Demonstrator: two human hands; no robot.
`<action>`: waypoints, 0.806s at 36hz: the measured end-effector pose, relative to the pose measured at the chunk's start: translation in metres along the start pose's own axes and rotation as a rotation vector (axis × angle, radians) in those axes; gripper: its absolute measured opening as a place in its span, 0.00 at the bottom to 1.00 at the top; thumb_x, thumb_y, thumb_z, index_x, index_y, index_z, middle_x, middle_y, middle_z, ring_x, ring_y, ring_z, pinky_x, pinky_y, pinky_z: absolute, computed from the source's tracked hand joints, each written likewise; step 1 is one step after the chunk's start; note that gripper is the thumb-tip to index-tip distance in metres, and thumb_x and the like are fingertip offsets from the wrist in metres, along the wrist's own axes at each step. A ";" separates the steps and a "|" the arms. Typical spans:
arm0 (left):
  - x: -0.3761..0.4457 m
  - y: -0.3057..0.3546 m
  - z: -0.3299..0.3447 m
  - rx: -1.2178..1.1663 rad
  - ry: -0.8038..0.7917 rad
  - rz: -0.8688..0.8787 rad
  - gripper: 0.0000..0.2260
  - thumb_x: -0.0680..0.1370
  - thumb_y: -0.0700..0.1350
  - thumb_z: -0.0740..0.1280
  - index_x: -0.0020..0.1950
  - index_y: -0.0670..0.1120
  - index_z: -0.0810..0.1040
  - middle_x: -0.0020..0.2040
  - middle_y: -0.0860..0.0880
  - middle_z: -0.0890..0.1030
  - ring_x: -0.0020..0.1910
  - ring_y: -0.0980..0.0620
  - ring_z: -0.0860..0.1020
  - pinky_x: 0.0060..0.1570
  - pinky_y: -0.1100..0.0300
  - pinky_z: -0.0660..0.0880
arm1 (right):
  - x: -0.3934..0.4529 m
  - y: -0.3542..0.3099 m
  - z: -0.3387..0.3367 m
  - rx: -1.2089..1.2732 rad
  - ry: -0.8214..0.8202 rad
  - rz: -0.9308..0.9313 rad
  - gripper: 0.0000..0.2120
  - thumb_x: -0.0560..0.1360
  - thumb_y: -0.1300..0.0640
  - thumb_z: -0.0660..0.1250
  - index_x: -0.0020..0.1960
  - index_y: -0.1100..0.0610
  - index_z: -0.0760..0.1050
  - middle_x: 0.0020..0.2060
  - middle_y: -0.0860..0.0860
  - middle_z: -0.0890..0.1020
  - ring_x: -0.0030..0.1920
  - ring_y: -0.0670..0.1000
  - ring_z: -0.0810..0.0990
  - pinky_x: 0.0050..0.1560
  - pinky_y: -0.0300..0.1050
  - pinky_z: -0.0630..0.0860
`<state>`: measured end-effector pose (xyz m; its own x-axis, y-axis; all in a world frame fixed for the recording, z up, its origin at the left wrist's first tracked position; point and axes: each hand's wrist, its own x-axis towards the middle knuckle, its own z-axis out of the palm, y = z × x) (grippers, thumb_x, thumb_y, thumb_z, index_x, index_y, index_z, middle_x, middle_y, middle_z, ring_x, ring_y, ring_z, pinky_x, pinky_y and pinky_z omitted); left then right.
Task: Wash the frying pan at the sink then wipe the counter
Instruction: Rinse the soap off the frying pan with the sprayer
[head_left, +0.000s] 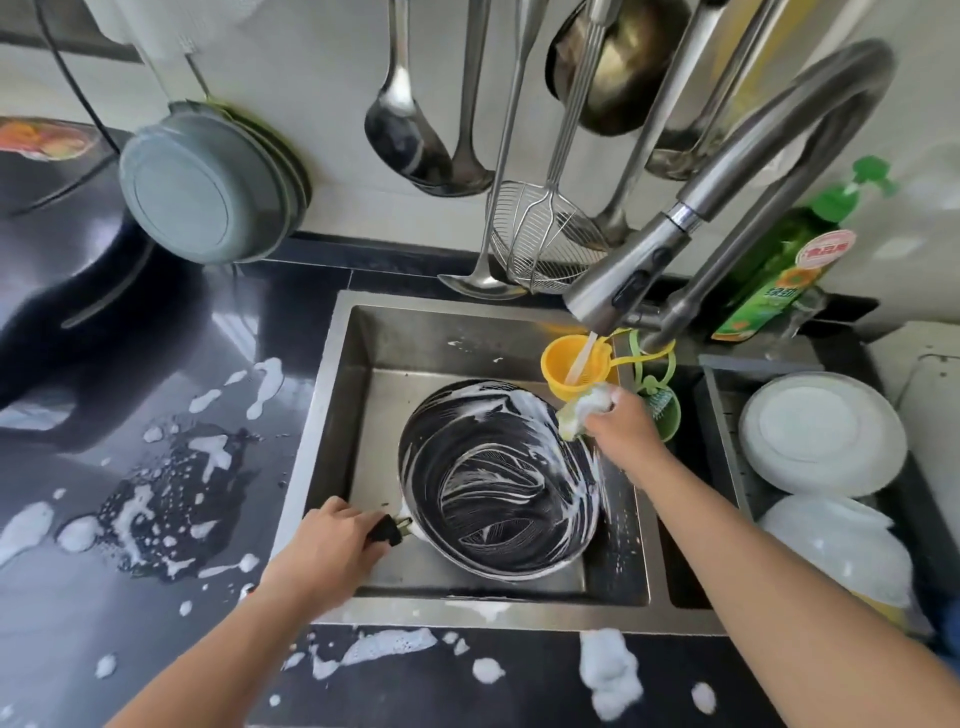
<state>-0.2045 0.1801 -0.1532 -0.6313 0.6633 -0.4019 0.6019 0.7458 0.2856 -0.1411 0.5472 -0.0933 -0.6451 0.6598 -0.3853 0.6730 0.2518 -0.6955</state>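
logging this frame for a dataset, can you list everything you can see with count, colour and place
frying pan: 1, black, soapy, in the sink
sink: 1, steel, centre
sponge: 1, yellow-white, at pan's far rim
faucet: 1, steel, running, above the sink
funnel: 1, yellow, under the faucet
soap bottle: 1, green, behind the faucet
plates: white, right basin
basins: grey-green, on the wall
utensils: steel, hanging on the wall
foam: white patches, black counter
hands: left grips pan's handle, right holds sponge

Bright daylight, counter (78, 597) glare, wide-angle warp.
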 end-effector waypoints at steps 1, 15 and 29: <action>-0.001 0.000 0.001 0.006 -0.003 -0.002 0.15 0.81 0.55 0.60 0.67 0.56 0.75 0.56 0.56 0.82 0.58 0.49 0.72 0.58 0.53 0.72 | 0.001 -0.002 0.000 0.024 0.019 -0.010 0.25 0.74 0.66 0.66 0.69 0.54 0.71 0.49 0.50 0.78 0.45 0.51 0.79 0.39 0.43 0.73; 0.001 0.001 0.003 0.059 0.024 -0.003 0.16 0.81 0.59 0.59 0.65 0.55 0.77 0.55 0.56 0.82 0.58 0.50 0.72 0.57 0.55 0.71 | 0.025 -0.016 0.016 -0.078 0.040 -0.028 0.26 0.79 0.68 0.59 0.76 0.54 0.67 0.56 0.48 0.74 0.53 0.51 0.75 0.51 0.42 0.70; 0.000 0.005 0.000 0.047 0.000 -0.029 0.19 0.82 0.59 0.59 0.70 0.54 0.74 0.58 0.56 0.81 0.60 0.50 0.71 0.59 0.55 0.71 | 0.048 -0.046 -0.020 -0.202 0.197 -0.246 0.21 0.78 0.70 0.61 0.71 0.65 0.70 0.75 0.55 0.60 0.68 0.52 0.69 0.60 0.26 0.58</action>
<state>-0.2011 0.1838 -0.1517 -0.6489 0.6414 -0.4093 0.6056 0.7610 0.2326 -0.1953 0.5815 -0.0677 -0.7275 0.6810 -0.0837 0.5770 0.5412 -0.6117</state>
